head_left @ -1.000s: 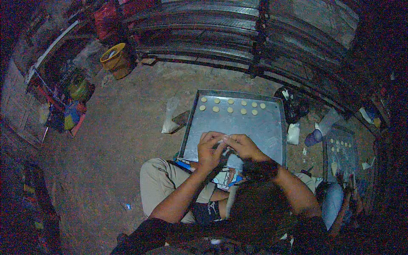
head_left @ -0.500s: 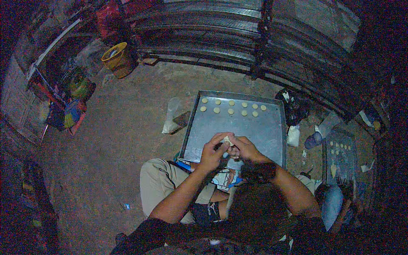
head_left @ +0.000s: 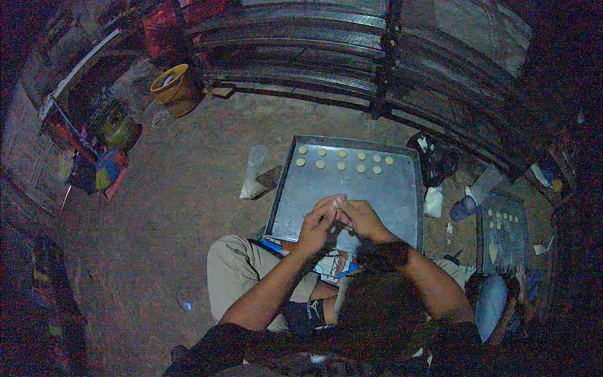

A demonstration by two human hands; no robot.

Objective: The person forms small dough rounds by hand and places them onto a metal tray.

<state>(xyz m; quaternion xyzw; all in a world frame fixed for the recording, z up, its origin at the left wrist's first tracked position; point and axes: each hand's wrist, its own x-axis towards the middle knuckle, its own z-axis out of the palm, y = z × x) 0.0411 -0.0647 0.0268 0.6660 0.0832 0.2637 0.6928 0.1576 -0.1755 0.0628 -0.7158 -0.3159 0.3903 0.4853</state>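
Observation:
Over the near part of a large metal tray (head_left: pixel 377 201), my two hands meet with their fingers bent inward. My left hand (head_left: pixel 316 225) and my right hand (head_left: pixel 365 220) are both closed around a small piece of pale dough (head_left: pixel 340 200). Only a sliver of it shows between the fingertips; the rest is hidden. Along the tray's far side lie several flat round dough pieces (head_left: pixel 342 153) in two rows. A dark band circles my right wrist.
A clear bag of white stuff (head_left: pixel 252 187) lies left of the tray, another white bag (head_left: pixel 433 201) to its right. Farther right, beside another person's leg (head_left: pixel 490 308), a second tray (head_left: pixel 509 232) bears dough pieces. Metal racks (head_left: pixel 301 50) and a yellow bucket (head_left: pixel 176 94) stand behind.
My fingers have closed in over the dough, so less of it shows than before. The dough rounds on the tray have stayed where they were.

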